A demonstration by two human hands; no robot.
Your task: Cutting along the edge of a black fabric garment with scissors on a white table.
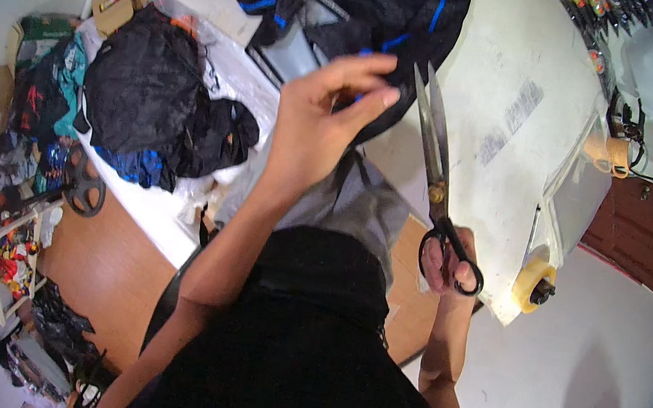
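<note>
Black cloth top [312, 354]; hands [317, 122] [436, 275] bare, right gripping tapered, loop-handled metal scissors [437, 192].

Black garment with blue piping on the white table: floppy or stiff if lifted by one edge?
The black garment would likely hang limp, since its cloth lies in loose folds. It probably won't roll or tip, being spread low on the white table. The crumpled part at its left might trail or bunch, as it lies gathered rather than flat.

A white counter [490, 38] carries a blue-trimmed black garment [412, 1] and, at one corner, apparently a tape roll [529, 287].
</note>
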